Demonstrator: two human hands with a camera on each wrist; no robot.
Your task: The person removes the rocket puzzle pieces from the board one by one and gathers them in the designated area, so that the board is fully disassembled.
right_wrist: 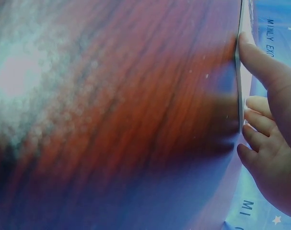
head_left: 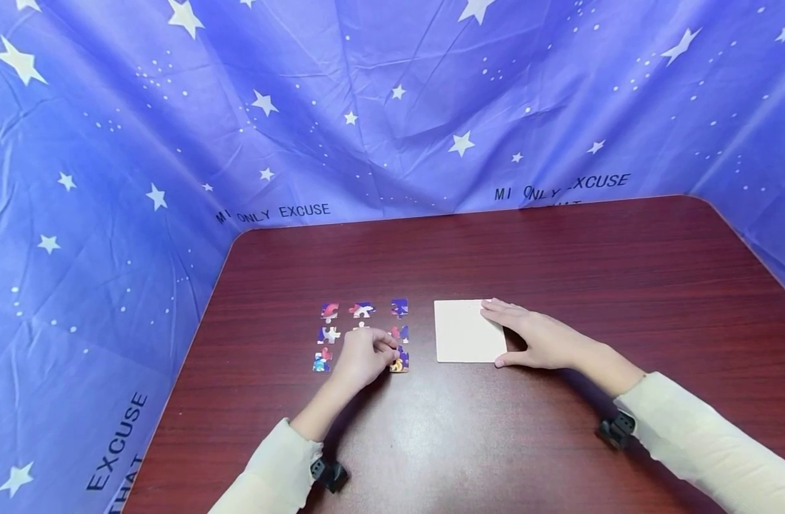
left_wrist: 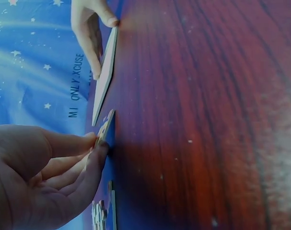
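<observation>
My left hand [head_left: 364,358] pinches the lower right jigsaw puzzle piece [head_left: 401,364], dark blue with yellow, between thumb and fingers. The left wrist view shows that puzzle piece [left_wrist: 106,128] low over the table, edge-on. Other jigsaw pieces [head_left: 329,334] lie spaced out in rows around this hand, which hides some of them. Right of them lies a plain white square board [head_left: 463,332]. Over its right side rests my right hand [head_left: 536,339], fingers extended onto the far corner and thumb at the near edge. In the right wrist view the thumb [right_wrist: 260,60] touches the board's edge.
The dark red wood-grain table [head_left: 495,442] has rounded far corners. A blue curtain [head_left: 392,143] with white stars and lettering hangs along its back and sides. Both wrists carry small black cameras [head_left: 328,474] below the pale sleeves.
</observation>
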